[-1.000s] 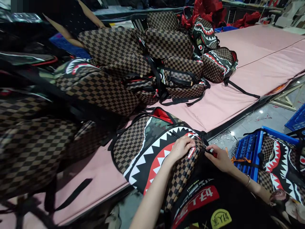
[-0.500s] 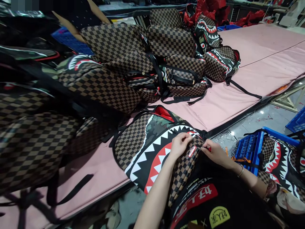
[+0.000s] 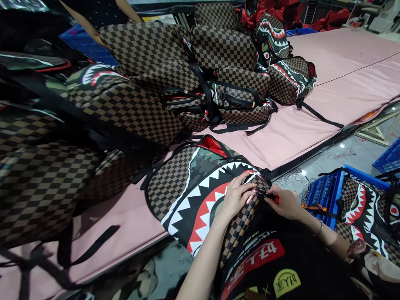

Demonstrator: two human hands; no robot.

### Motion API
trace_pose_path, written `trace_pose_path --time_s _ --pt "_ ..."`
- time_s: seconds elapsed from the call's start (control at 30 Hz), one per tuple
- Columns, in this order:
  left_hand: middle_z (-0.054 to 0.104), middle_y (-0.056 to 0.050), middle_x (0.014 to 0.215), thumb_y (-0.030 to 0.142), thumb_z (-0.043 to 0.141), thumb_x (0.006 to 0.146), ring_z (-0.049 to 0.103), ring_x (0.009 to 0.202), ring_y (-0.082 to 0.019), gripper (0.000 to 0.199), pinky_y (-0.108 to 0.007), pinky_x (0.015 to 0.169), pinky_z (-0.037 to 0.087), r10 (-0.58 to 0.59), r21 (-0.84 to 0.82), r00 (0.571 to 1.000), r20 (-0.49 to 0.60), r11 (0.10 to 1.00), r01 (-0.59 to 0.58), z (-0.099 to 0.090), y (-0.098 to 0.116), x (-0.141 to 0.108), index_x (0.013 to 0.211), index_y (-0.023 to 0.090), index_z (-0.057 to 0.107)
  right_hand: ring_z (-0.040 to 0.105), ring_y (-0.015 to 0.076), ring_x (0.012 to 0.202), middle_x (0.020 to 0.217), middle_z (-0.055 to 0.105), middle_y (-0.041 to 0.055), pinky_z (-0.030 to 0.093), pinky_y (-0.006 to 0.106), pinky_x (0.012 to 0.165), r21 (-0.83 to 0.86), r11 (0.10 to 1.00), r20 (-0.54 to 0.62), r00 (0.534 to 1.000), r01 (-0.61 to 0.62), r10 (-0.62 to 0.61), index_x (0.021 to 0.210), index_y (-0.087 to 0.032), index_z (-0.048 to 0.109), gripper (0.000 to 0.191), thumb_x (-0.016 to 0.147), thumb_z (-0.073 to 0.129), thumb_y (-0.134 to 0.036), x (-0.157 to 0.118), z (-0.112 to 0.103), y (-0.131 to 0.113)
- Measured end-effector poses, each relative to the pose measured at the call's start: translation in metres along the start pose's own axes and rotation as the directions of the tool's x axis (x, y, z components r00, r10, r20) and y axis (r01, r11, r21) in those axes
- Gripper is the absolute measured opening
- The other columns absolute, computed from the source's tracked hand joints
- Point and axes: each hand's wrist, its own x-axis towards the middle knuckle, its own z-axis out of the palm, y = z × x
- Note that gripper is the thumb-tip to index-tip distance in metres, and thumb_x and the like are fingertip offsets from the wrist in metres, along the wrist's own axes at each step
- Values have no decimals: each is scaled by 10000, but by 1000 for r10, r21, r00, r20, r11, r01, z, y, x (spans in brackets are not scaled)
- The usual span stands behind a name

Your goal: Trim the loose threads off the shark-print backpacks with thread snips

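Observation:
A checkered backpack [image 3: 175, 183] with a camouflage and shark-mouth print lies at the table's front edge, its near end against my body. Its red-lined opening [image 3: 214, 146] gapes at the far end. My left hand [image 3: 234, 198] rests on the print, its bent fingers gripping the checkered side by a small red and white label [image 3: 250, 199]. Close on the right, my right hand [image 3: 283, 203] is closed around small thread snips [image 3: 265, 194], dark with a bit of red. Their dark tip reaches the left fingertips at the label. Any thread there is too small to see.
Several checkered backpacks [image 3: 131, 108] are heaped on the left and back of the pink-covered table [image 3: 340, 62]. A blue crate [image 3: 325, 196] with shark-print bags stands at the right. Another person's arm [image 3: 81, 21] reaches in behind the heap. Black straps [image 3: 321, 116] trail over the table.
My left hand has shifted down to the label, its fingers more spread over the bag. The right hand has turned, bringing the snips' dark tip against the label. The view has tilted slightly.

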Motion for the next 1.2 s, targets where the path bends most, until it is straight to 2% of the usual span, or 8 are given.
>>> trace_pose_path --time_s 0.3,0.47,0.53,0.6,0.7,0.77,0.9,1.2 --pt "601 -60 1043 230 535 801 535 981 -214 132 -421 893 397 8 97 988 -153 995 6 7 11 -1 741 212 652 555 144 588 695 622 8 263 230 525 -153 988 45 999 -9 16 867 -208 543 136 853 471 -323 8 -2 -13" --pt "647 -58 877 263 442 857 598 866 -180 274 -344 817 466 -200 -61 921 -333 980 190 -6 -2 -3 681 187 637 511 128 598 696 583 3 330 235 551 212 977 -65 998 1 13 831 -194 559 161 821 511 -347 7 0 -4" --pt "621 -93 1035 280 437 858 572 989 -221 251 -383 868 447 -272 10 877 -396 954 300 -18 -11 -10 797 183 661 450 99 507 606 516 -30 318 219 482 492 866 -28 993 -89 118 829 -188 547 233 803 528 -419 5 3 0" --pt "473 -125 1285 302 506 823 456 1172 -273 288 -434 945 392 -279 110 874 -398 931 348 -27 -17 -22 1071 194 605 325 63 382 493 395 -80 231 195 383 722 638 186 963 -267 193 838 -178 537 327 787 520 -500 0 6 3" --pt "482 -95 1285 306 530 821 481 1151 -228 399 -379 926 422 -167 115 969 -179 975 190 -29 -16 -41 1215 251 507 203 33 313 437 295 -115 127 182 330 789 290 540 836 -542 96 837 -153 536 421 759 526 -567 -7 14 5" --pt "609 -58 1094 295 505 843 569 991 -184 308 -339 851 460 -37 103 998 -45 994 42 -23 -10 -51 1145 276 562 201 26 302 437 300 -118 123 175 320 748 163 649 760 -644 24 830 -149 528 436 746 541 -577 -13 20 3" --pt "658 -44 886 265 500 846 586 826 -180 246 -343 754 448 86 253 996 -28 965 -76 -10 2 -57 1067 246 607 198 25 291 436 306 -125 122 165 312 684 82 728 685 -725 -20 832 -162 497 447 734 542 -596 -18 30 -1" --pt "665 -38 839 214 504 836 576 750 -168 159 -325 711 406 129 307 989 -70 946 -102 -9 5 -59 944 197 620 153 27 288 409 264 -136 59 185 331 624 61 781 619 -779 -80 794 -168 454 409 730 562 -558 -18 35 -9"
